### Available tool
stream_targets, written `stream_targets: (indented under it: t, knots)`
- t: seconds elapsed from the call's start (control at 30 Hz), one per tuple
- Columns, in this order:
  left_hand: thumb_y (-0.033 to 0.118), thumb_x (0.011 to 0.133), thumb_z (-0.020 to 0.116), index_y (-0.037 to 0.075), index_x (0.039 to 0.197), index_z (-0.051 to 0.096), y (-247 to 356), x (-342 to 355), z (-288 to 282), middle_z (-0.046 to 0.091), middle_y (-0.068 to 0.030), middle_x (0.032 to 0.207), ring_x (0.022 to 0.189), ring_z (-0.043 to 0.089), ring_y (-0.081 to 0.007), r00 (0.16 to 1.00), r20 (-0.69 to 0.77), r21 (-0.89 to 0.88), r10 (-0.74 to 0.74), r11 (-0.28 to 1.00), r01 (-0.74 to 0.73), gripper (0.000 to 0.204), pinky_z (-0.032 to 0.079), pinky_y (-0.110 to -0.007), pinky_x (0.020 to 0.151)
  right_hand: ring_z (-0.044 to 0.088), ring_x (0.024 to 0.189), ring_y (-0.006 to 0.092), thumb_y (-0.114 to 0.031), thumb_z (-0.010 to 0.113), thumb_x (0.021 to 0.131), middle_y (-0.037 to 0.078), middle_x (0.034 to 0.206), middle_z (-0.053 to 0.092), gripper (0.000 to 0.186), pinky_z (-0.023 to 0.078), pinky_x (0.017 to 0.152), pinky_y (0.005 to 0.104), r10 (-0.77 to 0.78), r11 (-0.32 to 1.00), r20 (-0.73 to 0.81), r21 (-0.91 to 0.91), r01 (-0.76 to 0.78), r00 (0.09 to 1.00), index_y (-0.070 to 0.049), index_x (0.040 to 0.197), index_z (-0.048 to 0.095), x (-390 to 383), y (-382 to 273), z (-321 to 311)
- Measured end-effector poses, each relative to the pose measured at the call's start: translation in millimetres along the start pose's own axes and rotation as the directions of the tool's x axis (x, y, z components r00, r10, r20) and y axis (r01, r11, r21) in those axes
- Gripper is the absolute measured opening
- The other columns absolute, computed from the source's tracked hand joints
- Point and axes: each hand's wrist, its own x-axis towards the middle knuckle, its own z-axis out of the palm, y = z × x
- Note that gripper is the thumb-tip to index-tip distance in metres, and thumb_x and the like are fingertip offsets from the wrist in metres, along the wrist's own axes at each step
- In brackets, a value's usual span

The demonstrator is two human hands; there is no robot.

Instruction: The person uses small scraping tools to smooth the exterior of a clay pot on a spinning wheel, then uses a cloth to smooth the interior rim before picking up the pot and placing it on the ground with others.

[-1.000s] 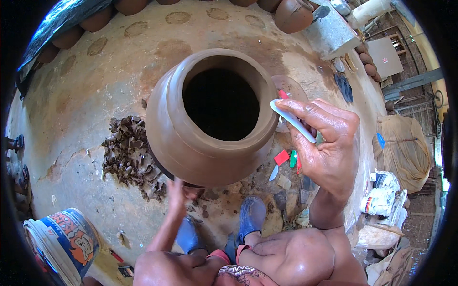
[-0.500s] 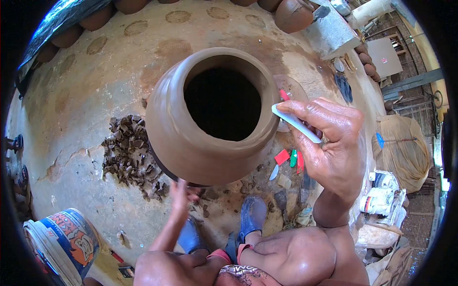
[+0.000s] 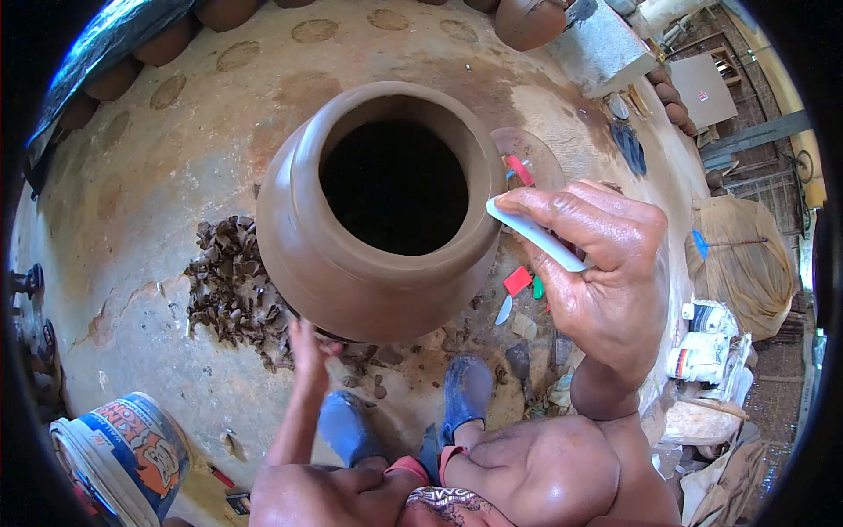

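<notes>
A large brown clay pot with a wide round mouth and smooth, wet-looking walls stands in front of me. My right hand pinches a thin white plastic scraper between thumb and fingers. The scraper's tip is at the right side of the pot's neck, just below the rim. Low at the pot's near left, my left hand reaches to the dark edge under the base, its fingers stretched out and holding nothing. Whether the fingertips touch that edge is hard to tell.
A heap of dark clay scraps lies left of the pot. Right of it are a round disc, a red scraper piece and other small tools. A paint bucket stands at lower left; a concrete block sits at the far right.
My left hand has shifted left along the pot's base. The right hand keeps the scraper against the neck. The whole view has shifted slightly, the pot appearing a little further left.
</notes>
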Motion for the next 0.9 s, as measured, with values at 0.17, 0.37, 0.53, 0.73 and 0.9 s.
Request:
stream_targets:
  t: [0.17, 0.37, 0.53, 0.73, 0.9]
  knots:
    - [0.062, 0.104, 0.049, -0.005, 0.133, 0.049, -33, -11, 31, 0.071, -0.0159, 0.103, 0.078, 0.07, -0.0185, 1.0, 0.001, 0.189, -0.018, 0.982, 0.018, 0.073, 0.055, -0.037, 0.067, 0.064, 0.066, 0.0269, 0.004, 0.078, 0.077, 0.014, 0.075, 0.068, 0.024, 0.048, 0.062, 0.0348, -0.008, 0.999, -0.015, -0.036, 0.008, 1.0, 0.0, 0.1, 0.077, -2, 5, -1]
    - [0.061, 0.101, 0.055, 0.009, 0.142, 0.039, -48, -47, 30, 0.069, -0.0155, 0.116, 0.076, 0.071, -0.022, 0.931, 0.252, 0.088, -0.263, 0.965, 0.249, 0.068, 0.055, -0.036, 0.061, 0.064, 0.067, 0.0292, 0.006, 0.078, 0.072, 0.014, 0.075, 0.068, 0.028, 0.048, 0.063, 0.0366, -0.025, 0.999, -0.042, -0.034, 0.024, 0.999, 0.0, 0.1, 0.077, -1, -3, 2]
    - [0.049, 0.105, 0.049, 0.01, 0.133, 0.048, -16, 51, -30, 0.066, -0.0076, 0.118, 0.085, 0.068, -0.0177, 0.985, -0.013, 0.036, 0.17, 0.985, -0.169, 0.048, 0.055, -0.035, 0.061, 0.063, 0.066, 0.0297, 0.009, 0.077, 0.066, 0.014, 0.073, 0.067, 0.034, 0.048, 0.06, 0.037, -0.052, 0.998, -0.029, 0.019, 0.052, 0.998, 0.001, 0.1, 0.076, -2, -11, 2]
    - [0.048, 0.104, 0.051, 0.01, 0.135, 0.049, -43, -60, 40, 0.069, -0.0101, 0.102, 0.074, 0.067, -0.0209, 0.928, 0.196, 0.073, -0.316, 0.949, 0.308, 0.049, 0.053, -0.035, 0.064, 0.063, 0.064, 0.0307, 0.01, 0.077, 0.064, 0.014, 0.073, 0.066, 0.036, 0.048, 0.059, 0.0378, -0.044, 0.999, -0.031, -0.031, 0.043, 0.999, 0.001, 0.099, 0.076, -11, -7, 2]
    - [0.044, 0.098, 0.063, 0.012, 0.133, 0.051, 6, 1, 10, 0.064, -0.0063, 0.115, 0.083, 0.064, -0.0188, 0.997, -0.056, -0.118, 0.059, 0.991, -0.065, 0.049, 0.051, -0.034, 0.065, 0.063, 0.064, 0.0309, 0.01, 0.077, 0.064, 0.014, 0.074, 0.067, 0.037, 0.048, 0.059, 0.0381, -0.074, 0.997, -0.051, -0.006, 0.074, 0.996, 0.001, 0.1, 0.076, -14, -6, 2]
